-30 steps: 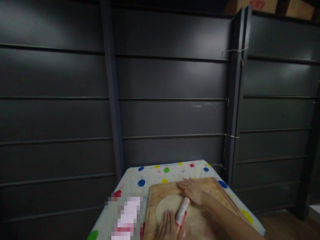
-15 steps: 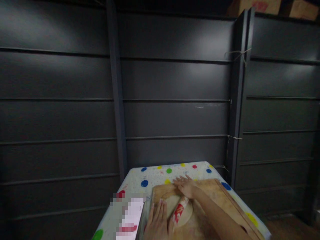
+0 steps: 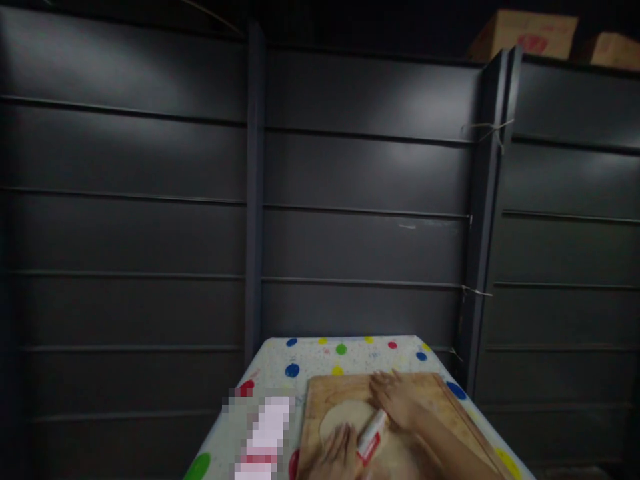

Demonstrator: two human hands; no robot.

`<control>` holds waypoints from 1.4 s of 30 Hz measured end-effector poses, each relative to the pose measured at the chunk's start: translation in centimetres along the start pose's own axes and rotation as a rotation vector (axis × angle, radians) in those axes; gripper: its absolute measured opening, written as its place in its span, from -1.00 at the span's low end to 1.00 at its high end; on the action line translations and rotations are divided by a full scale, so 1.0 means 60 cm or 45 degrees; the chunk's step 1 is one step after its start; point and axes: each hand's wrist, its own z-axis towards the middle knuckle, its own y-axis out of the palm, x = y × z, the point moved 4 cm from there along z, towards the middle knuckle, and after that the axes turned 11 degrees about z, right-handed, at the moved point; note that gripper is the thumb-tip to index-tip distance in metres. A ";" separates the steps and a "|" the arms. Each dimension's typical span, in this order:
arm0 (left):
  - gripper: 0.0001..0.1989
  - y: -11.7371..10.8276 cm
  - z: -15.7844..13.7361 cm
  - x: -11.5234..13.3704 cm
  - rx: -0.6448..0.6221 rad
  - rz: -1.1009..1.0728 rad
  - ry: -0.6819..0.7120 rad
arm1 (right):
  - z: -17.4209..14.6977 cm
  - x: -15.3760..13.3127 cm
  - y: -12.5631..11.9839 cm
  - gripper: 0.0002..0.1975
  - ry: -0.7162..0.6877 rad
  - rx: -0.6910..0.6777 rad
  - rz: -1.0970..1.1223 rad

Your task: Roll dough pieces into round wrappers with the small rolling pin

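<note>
A round, flat sheet of dough (image 3: pixel 345 413) lies on a wooden board (image 3: pixel 330 387). Slanting across its right part is a red-and-white cylinder (image 3: pixel 370 440), used like a rolling pin; its exact kind is unclear. At its far end my right hand (image 3: pixel 393 397) rests with fingers stretched out and spread, its palm against the cylinder. Near the close end, my left hand (image 3: pixel 337 453) lies over the dough, fingers extended forward. The cylinder's near end is hidden at my left hand. Neither hand's fingers wrap round it.
A dotted white cloth (image 3: pixel 315 360) covers the table beneath the board. Left of the board is a pale, pixelated phone-like object (image 3: pixel 270 427). A dark panelled wall (image 3: pixel 365 247) rises behind the table, and cardboard boxes (image 3: pixel 535 37) sit above it at the right.
Both hands and the cylinder have shifted right across the dough, uncovering more of its left side. My view has tilted slightly, so the wall and boxes appear lower.
</note>
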 end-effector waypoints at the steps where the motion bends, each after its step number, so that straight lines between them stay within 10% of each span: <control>1: -0.50 -0.016 0.000 -0.016 -0.026 0.000 0.004 | 0.015 -0.006 0.004 -0.49 0.035 0.007 -0.011; 9: -0.48 -0.119 0.024 -0.115 0.010 0.013 -0.112 | 0.030 -0.018 0.018 -0.48 0.269 0.118 -0.035; 18: -0.47 -0.080 -0.008 -0.101 -0.054 -0.150 -0.081 | -0.126 -0.027 0.038 -0.46 0.022 0.194 -0.036; 29: -0.51 -0.064 0.071 -0.138 -0.077 0.076 -0.223 | -0.020 -0.022 0.006 -0.49 0.157 0.186 0.056; 42: -0.47 -0.049 -0.064 -0.091 0.295 -0.101 -0.046 | -0.189 -0.060 0.032 -0.53 -0.081 0.336 0.043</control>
